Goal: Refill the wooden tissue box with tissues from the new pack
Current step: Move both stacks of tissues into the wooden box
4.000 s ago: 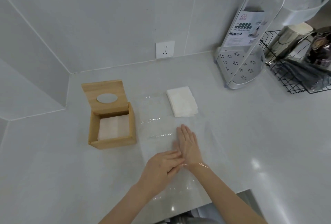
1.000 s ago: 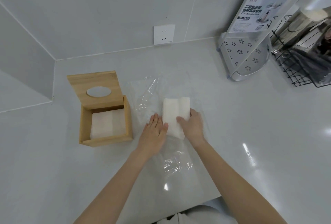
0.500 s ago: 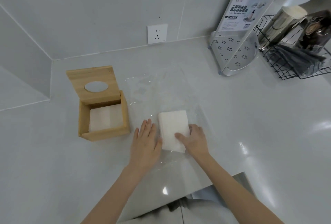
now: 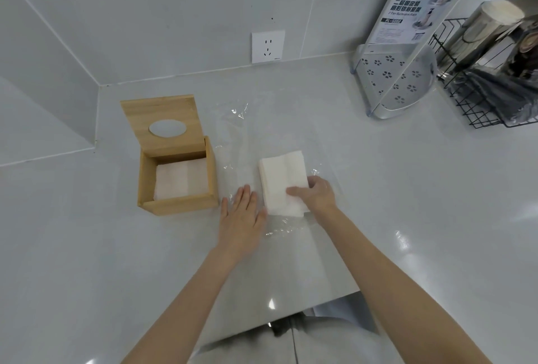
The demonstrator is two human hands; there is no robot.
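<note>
The wooden tissue box [image 4: 177, 206] stands open on the white counter, its lid with an oval hole [image 4: 163, 122] tilted back. White tissues [image 4: 182, 180] lie inside it. To its right a white tissue stack [image 4: 281, 177] lies on the flattened clear plastic wrapper [image 4: 241, 142]. My right hand [image 4: 316, 193] grips the stack's near right part, thumb on top. My left hand [image 4: 241, 218] lies flat with straight fingers on the wrapper, just left of the stack.
A white perforated corner rack [image 4: 398, 81] with a product card stands at the back right. Beside it a black wire basket [image 4: 477, 107] holds metal canisters. A wall socket [image 4: 267, 46] sits on the back wall. The counter's front edge [image 4: 276, 320] runs near my body.
Over four seconds my hands left the flat wrapper and my right hand pulled the stack nearer. In the last half second both hands barely moved; the view shifted a little.
</note>
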